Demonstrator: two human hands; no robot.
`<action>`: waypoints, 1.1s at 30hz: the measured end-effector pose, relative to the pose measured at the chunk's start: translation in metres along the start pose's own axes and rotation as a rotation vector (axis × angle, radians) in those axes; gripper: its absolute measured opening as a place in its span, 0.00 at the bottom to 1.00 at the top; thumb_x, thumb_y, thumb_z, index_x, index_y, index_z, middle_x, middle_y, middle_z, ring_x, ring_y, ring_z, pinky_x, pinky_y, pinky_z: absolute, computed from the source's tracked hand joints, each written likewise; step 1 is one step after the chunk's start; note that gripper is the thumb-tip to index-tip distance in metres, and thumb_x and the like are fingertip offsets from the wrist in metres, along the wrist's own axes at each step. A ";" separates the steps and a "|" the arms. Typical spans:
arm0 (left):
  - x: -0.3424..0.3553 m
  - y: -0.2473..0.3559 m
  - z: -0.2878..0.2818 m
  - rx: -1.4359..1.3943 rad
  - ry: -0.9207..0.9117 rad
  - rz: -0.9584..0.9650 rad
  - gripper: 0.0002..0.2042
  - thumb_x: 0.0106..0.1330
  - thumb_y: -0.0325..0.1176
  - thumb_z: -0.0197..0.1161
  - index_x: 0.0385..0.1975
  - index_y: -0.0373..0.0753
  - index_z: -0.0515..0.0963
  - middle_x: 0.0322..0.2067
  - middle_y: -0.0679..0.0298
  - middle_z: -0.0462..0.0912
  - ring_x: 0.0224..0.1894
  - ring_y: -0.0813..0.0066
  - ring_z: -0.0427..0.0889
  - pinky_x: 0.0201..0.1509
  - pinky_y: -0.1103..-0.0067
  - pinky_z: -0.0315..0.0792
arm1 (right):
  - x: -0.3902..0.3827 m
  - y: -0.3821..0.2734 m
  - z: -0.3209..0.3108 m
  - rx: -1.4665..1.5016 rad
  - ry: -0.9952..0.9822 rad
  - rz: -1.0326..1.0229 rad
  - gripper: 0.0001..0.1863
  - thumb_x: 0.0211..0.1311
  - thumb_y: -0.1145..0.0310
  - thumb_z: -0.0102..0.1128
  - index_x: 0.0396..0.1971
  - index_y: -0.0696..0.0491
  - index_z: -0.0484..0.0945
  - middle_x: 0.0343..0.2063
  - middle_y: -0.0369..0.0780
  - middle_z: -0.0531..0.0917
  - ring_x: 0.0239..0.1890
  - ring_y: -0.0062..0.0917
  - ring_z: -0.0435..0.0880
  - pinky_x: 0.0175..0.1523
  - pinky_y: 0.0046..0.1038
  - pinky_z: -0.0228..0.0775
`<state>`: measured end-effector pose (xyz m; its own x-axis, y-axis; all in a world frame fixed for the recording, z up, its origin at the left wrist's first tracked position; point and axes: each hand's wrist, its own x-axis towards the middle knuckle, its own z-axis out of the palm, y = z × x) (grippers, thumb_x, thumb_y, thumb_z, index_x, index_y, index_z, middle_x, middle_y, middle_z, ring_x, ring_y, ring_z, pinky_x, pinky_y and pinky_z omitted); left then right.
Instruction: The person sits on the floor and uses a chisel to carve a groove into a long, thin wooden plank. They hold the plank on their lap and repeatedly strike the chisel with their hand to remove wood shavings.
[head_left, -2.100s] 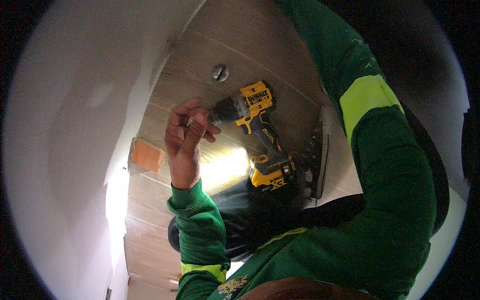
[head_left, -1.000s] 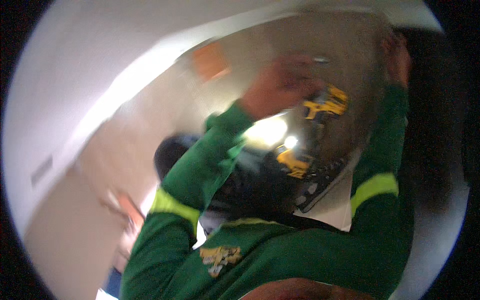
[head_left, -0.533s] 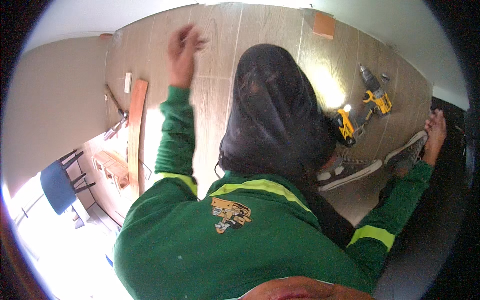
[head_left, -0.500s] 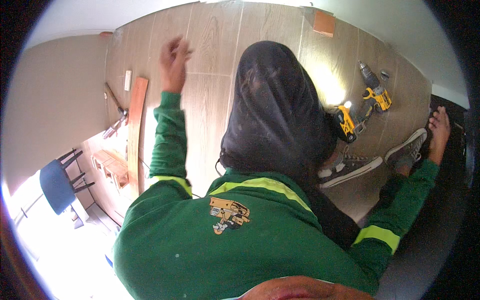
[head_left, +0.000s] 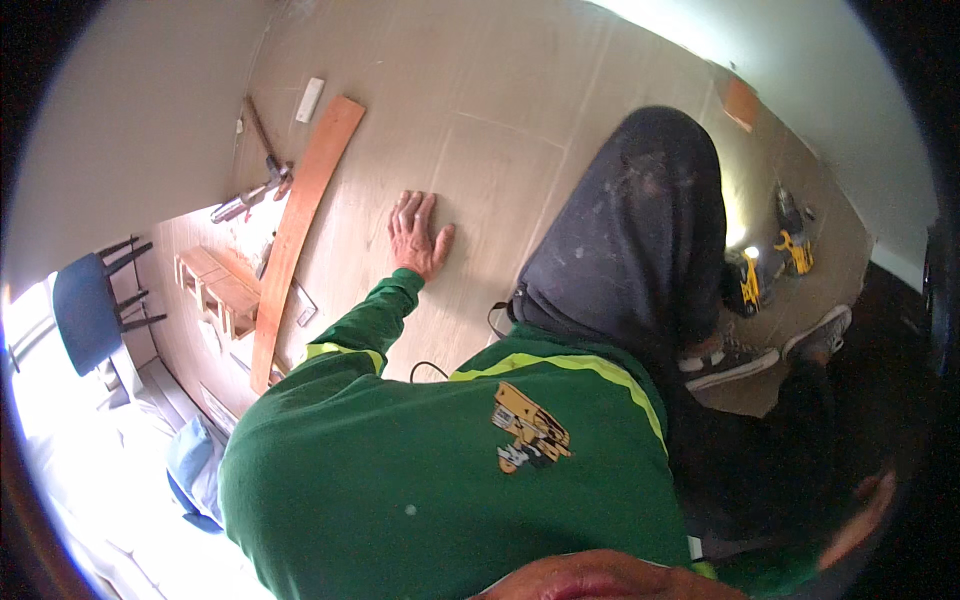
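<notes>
My left hand (head_left: 418, 235) lies flat on the pale wood floor (head_left: 500, 120), fingers spread and holding nothing, with the green sleeve (head_left: 360, 325) stretched out toward it. A long reddish wooden plank (head_left: 300, 215) lies just left of that hand. My right hand (head_left: 858, 512) is a blurred shape in the dark at the lower right edge, and its fingers cannot be made out. My bent knee in dark trousers (head_left: 640, 230) rises in the middle. Beyond it a yellow cordless drill (head_left: 792, 240) lies on the floor, apart from both hands.
A hammer-like tool (head_left: 250, 195) and a small white block (head_left: 310, 98) lie past the plank. A small wooden frame (head_left: 220, 290) and a blue chair (head_left: 85, 310) stand at left. My two shoes (head_left: 735, 360) rest near a second yellow-black tool (head_left: 745, 282). An orange pad (head_left: 740, 100) sits by the wall.
My left hand came down from mid-air and now presses flat on the floor. My right hand left the shoe area and dropped to the lower right edge. The view swung slightly.
</notes>
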<state>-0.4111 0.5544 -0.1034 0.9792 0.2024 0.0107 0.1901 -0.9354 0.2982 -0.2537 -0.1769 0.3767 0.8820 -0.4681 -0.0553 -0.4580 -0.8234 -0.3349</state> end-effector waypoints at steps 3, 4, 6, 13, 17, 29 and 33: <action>-0.001 0.002 -0.006 0.002 -0.028 0.011 0.36 0.77 0.55 0.60 0.79 0.40 0.66 0.77 0.47 0.66 0.84 0.42 0.56 0.87 0.47 0.47 | -0.063 0.020 0.044 0.044 -0.013 0.060 0.22 0.84 0.49 0.60 0.53 0.55 0.83 0.41 0.40 0.85 0.40 0.28 0.80 0.47 0.35 0.73; 0.006 0.003 -0.004 -0.009 -0.037 0.024 0.36 0.78 0.55 0.59 0.79 0.40 0.66 0.78 0.46 0.65 0.84 0.42 0.55 0.87 0.48 0.46 | -0.080 0.026 0.057 0.059 -0.018 0.078 0.22 0.84 0.49 0.60 0.54 0.55 0.82 0.42 0.40 0.84 0.41 0.29 0.79 0.48 0.36 0.73; -0.005 -0.003 0.002 -0.009 -0.050 0.009 0.37 0.79 0.57 0.57 0.80 0.40 0.65 0.78 0.46 0.64 0.85 0.42 0.54 0.87 0.47 0.44 | -0.106 0.031 0.081 0.083 -0.026 0.098 0.22 0.84 0.49 0.59 0.56 0.55 0.81 0.45 0.40 0.84 0.43 0.30 0.79 0.51 0.36 0.72; -0.005 -0.007 0.000 0.041 -0.134 -0.016 0.40 0.79 0.61 0.52 0.83 0.40 0.61 0.80 0.46 0.60 0.86 0.42 0.49 0.88 0.47 0.39 | -0.171 0.056 0.146 0.154 -0.060 0.172 0.22 0.86 0.50 0.56 0.62 0.53 0.78 0.52 0.42 0.81 0.52 0.34 0.76 0.59 0.39 0.70; 0.001 -0.017 -0.004 0.052 -0.127 0.003 0.41 0.78 0.60 0.55 0.83 0.40 0.61 0.82 0.47 0.59 0.87 0.44 0.48 0.89 0.48 0.37 | -0.201 0.072 0.173 0.187 -0.065 0.202 0.23 0.86 0.51 0.54 0.65 0.53 0.76 0.57 0.42 0.80 0.57 0.36 0.75 0.63 0.41 0.68; -0.021 -0.002 0.021 0.100 0.134 0.136 0.37 0.83 0.61 0.49 0.79 0.35 0.68 0.77 0.43 0.68 0.81 0.40 0.62 0.84 0.46 0.53 | -0.217 0.164 0.182 0.262 0.366 0.108 0.27 0.89 0.52 0.48 0.76 0.51 0.70 0.70 0.45 0.75 0.73 0.42 0.71 0.77 0.45 0.64; 0.006 0.015 0.030 0.123 0.109 -0.001 0.40 0.82 0.65 0.48 0.80 0.38 0.66 0.76 0.44 0.68 0.81 0.41 0.62 0.82 0.46 0.56 | -0.166 0.187 0.120 0.305 0.571 -0.025 0.28 0.90 0.52 0.46 0.79 0.50 0.68 0.74 0.46 0.74 0.78 0.44 0.70 0.81 0.46 0.62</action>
<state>-0.4005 0.5323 -0.1275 0.9669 0.2271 0.1165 0.2044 -0.9624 0.1790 -0.4721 -0.2150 0.2100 0.6551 -0.6162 0.4371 -0.3122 -0.7476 -0.5862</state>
